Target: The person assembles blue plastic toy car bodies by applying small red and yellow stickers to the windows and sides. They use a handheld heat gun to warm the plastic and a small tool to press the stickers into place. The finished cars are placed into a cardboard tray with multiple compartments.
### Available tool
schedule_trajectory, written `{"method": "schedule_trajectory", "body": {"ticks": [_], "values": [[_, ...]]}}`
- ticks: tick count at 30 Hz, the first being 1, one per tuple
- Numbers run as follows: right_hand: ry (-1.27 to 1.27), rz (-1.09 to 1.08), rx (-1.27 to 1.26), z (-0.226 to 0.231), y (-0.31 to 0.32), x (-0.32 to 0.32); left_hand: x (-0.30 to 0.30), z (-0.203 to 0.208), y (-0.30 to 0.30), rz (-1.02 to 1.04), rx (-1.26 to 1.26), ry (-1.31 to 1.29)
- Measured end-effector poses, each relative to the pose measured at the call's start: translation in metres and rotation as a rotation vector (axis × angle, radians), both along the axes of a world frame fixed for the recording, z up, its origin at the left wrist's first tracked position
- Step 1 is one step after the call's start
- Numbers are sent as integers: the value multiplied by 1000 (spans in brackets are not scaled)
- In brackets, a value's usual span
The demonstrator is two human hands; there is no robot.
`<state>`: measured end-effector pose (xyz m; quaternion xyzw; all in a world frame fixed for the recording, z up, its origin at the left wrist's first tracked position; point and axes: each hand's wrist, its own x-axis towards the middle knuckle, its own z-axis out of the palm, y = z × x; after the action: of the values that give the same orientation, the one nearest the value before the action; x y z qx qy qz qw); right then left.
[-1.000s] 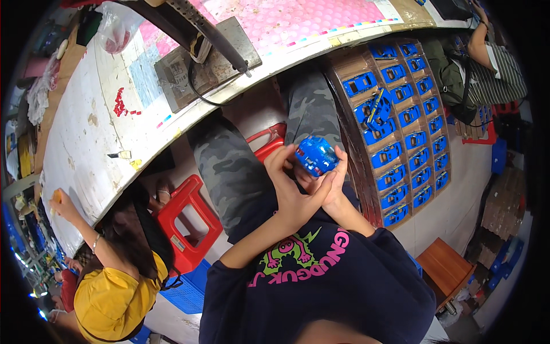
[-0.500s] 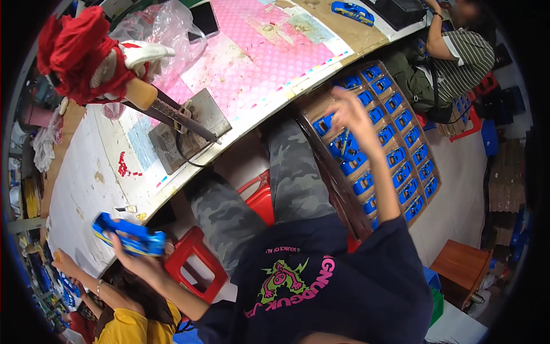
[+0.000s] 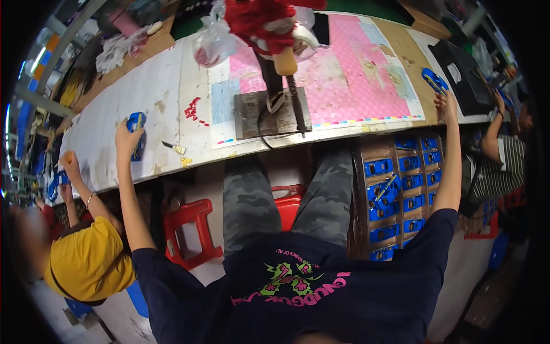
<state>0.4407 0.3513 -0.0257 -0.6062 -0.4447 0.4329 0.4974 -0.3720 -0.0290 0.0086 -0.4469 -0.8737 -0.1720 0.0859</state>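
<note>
My left hand (image 3: 127,142) is closed around a blue toy car body (image 3: 136,122) over the left part of the white table; the palm and fingers hide part of it. Far to the right, my right hand (image 3: 447,108) reaches across the table edge, its bent fingers apart. Its fingertips are at the near end of another blue toy car body (image 3: 433,81), which lies slanted on brown board. Whether they press on that car is hard to see. Below the table, right of my legs, a brown tray (image 3: 360,198) bears rows of similar blue car bodies (image 3: 384,198).
A metal stand (image 3: 272,117) wrapped in red cloth rises mid-table. Small red pieces (image 3: 195,110) and a knife (image 3: 173,147) lie to its left. A black case (image 3: 467,80) sits far right. Co-workers sit on both sides; a red stool (image 3: 192,229) stands left of my legs.
The view has swung round. My right hand has left the space above the tray for the car on the table's right. My left hand has carried its car forward over the table.
</note>
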Motion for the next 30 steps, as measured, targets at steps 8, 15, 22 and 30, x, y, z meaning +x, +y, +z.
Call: {"method": "schedule_trajectory", "body": {"ticks": [8, 15, 22, 30], "values": [[331, -30, 168, 3, -24, -21, 94, 11, 28, -317, 270, 272], [908, 57, 312, 21, -129, -83, 150, 4, 72, -466, 265, 146], [924, 483, 137, 17, -250, -137, 157, -13, 89, -347, 192, 251], [462, 376, 168, 13, -362, -181, 176, 3, 80, -392, 431, 258]]}}
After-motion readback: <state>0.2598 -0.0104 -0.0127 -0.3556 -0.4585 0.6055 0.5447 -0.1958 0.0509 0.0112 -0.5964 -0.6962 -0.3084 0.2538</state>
